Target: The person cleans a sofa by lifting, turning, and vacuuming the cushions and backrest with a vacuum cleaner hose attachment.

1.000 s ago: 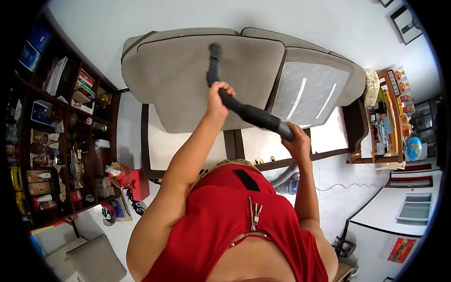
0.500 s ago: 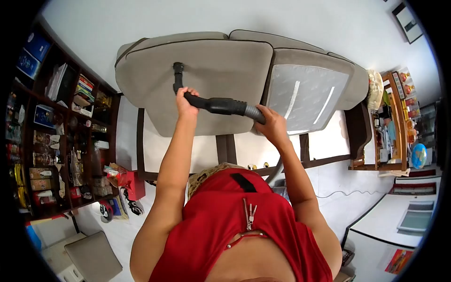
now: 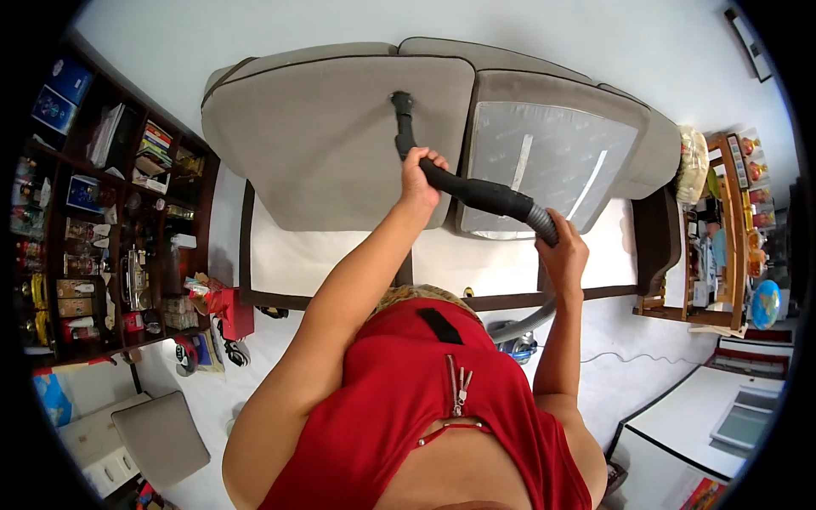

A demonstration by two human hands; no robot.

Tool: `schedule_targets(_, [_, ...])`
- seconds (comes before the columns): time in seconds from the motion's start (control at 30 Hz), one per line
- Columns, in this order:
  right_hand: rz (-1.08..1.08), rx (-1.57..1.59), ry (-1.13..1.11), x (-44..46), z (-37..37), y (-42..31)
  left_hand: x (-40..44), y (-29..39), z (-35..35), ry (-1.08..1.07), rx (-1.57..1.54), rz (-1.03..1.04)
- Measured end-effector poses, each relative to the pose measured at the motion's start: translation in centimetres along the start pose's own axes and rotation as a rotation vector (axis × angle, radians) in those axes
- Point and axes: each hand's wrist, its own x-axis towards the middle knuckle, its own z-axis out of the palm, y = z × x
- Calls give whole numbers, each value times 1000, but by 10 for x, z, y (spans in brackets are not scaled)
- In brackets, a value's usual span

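Observation:
My left hand point(image 3: 422, 177) is closed round the black vacuum cleaner wand point(image 3: 484, 195), near its bend. The small brush head point(image 3: 401, 102) at the wand's far end touches the upper right part of a large grey-beige sofa cushion point(image 3: 297, 144), which leans against the backrest. With fingers wrapped round it, my right hand point(image 3: 563, 252) grips the grey ribbed vacuum hose point(image 3: 542, 223) just behind the handle. From there the hose runs down past my red top toward the vacuum cleaner body point(image 3: 518, 347) on the floor, mostly hidden.
A second cushion point(image 3: 552, 161), showing a silvery underside with two white strips, leans to the right. Dark shelves point(image 3: 127, 204) full of goods stand at left, a red box point(image 3: 231, 313) beside them. At right are a wooden rack point(image 3: 729, 238) and a globe point(image 3: 765, 304). A thin cord crosses the floor.
Both hands have moved right with the wand and hose. The brush head has slid across the cushion from its left-middle to its upper right. My view has shifted slightly too.

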Motion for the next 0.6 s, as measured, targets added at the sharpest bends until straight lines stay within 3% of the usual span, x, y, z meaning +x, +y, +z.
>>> schedule_targets(0.27, [164,73,35,-46,-17,55,3,-76,24,-1,110,-163])
schedule_targets(0.4, [334,310,-54,-70,-9,73,-14,-79,55,-45,273,-64])
schedule_targets(0.6, [162,403,-78,-57,47,61,-17,-22,64,31,449,142])
